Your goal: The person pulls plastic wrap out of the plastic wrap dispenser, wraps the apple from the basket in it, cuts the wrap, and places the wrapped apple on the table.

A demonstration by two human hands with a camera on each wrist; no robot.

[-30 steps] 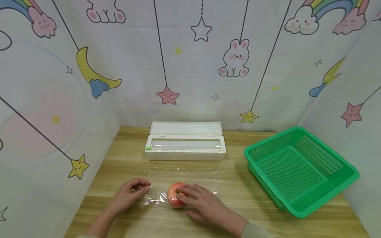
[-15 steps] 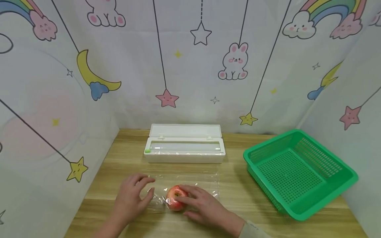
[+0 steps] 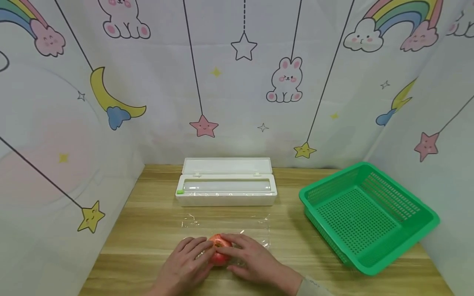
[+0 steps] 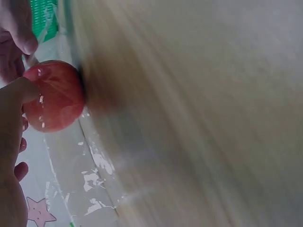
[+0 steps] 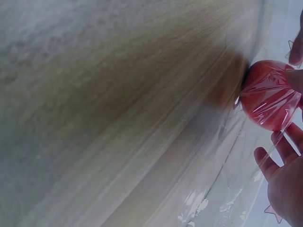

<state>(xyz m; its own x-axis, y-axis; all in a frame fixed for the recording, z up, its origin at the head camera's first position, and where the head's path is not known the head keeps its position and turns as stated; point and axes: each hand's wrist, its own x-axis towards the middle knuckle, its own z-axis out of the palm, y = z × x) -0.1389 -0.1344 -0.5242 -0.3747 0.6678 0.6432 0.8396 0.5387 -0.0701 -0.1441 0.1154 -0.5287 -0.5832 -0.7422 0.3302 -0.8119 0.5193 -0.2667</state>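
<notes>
Wood-grain table (image 3: pixel 148 218): apple (image 4: pixel 57 97) sat on it under clear film (image 3: pixel 237 224). Left hand (image 3: pixel 187 261) and right hand (image 3: pixel 255 259) close together, gripped its sides. Green basket (image 3: pixel 333 236) stood right, white box (image 3: pixel 226 200) behind.

**Apple (image 3: pixel 220 260) Front and Centre, Basket (image 3: pixel 357 220) to Your Right**

On the table (image 3: pixel 148 230), the apple sits close before you between your left hand (image 3: pixel 187 263) and your right hand (image 3: pixel 257 260), both touching it. A sheet of film (image 3: pixel 240 227) lies on the table around the apple and partly over it. Farther from you, apart from the film, the dispenser (image 3: pixel 226 200) runs crosswise, its lid (image 3: pixel 226 165) tipped back on the far side. To the dispenser's right, reaching nearer to you, the basket stands askew beside the right wall (image 3: pixel 448 176). The back wall (image 3: pixel 240 94) rises behind dispenser and basket; the left wall (image 3: pixel 33 255) flanks the table's left edge.
</notes>
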